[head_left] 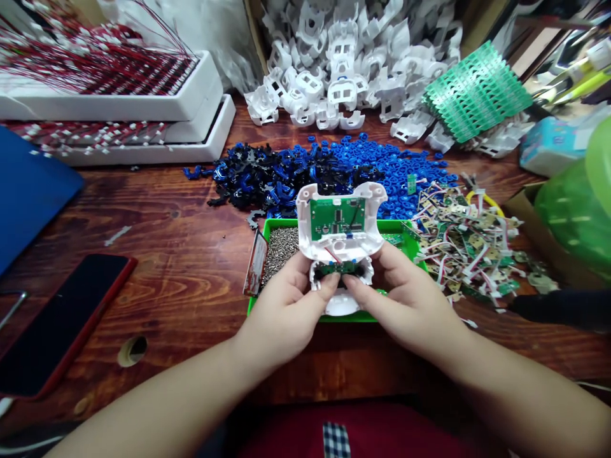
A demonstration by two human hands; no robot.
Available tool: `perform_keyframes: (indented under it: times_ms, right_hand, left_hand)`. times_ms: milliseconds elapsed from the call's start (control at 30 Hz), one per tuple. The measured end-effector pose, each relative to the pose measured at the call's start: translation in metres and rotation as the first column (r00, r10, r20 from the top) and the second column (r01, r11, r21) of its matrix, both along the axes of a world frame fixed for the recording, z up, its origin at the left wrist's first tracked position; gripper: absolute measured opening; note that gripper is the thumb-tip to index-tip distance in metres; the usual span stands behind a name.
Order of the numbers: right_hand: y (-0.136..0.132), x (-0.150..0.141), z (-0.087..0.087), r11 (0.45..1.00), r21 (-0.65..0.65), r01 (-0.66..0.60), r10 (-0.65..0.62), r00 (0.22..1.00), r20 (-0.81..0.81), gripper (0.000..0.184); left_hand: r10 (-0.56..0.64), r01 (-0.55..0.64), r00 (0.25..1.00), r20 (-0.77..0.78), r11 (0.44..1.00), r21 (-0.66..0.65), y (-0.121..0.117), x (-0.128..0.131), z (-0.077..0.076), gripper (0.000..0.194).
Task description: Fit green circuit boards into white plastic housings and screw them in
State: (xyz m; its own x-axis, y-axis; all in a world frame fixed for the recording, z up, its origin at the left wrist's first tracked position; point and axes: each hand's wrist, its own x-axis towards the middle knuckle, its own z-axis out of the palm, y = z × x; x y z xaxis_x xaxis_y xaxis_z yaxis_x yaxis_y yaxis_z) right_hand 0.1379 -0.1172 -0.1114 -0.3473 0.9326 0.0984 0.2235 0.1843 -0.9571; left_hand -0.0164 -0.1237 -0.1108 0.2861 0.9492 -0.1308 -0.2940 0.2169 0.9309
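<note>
Between my two hands is a white plastic housing, held above a green tray. Its upper half carries a green circuit board, and red and white wires run down to a smaller white part with a second small board. My left hand grips the housing from the left, its thumb pressing on the small board. From the right, my right hand grips it too, thumb beside the other. Most of the fingers are hidden behind the housing.
The green tray holds many small screws. Behind lie blue and black plastic parts and white shells. Wired small boards are heaped right. A phone and foam trays of red wires are left.
</note>
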Motion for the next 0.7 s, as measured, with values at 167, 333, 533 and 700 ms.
perform_keyframes:
  times_ms: [167,333,533,700]
  right_hand:
    - [0.001,-0.002,-0.007,0.997,0.072,0.024,-0.021,0.999,-0.034,0.037]
    - [0.007,0.006,-0.004,0.988,-0.086,0.13,-0.146,0.964,-0.221,0.036]
    - [0.027,0.033,-0.02,0.942,0.009,0.335,-0.328,0.926,-0.187,0.034]
    - [0.033,0.045,-0.051,0.966,0.16,0.205,-0.174,0.967,-0.189,0.042]
  left_hand:
    - [0.044,-0.01,0.971,-0.233,0.989,0.146,0.0,-0.001,0.005,0.038]
    - [0.071,0.126,0.807,-0.586,0.949,0.288,-0.009,-0.017,0.039,0.06]
    - [0.616,-0.189,0.24,-0.75,0.788,0.586,-0.011,-0.108,0.046,0.036]
    - [0.296,-0.361,-0.253,-0.921,0.854,0.374,-0.031,-0.217,0.019,0.063]
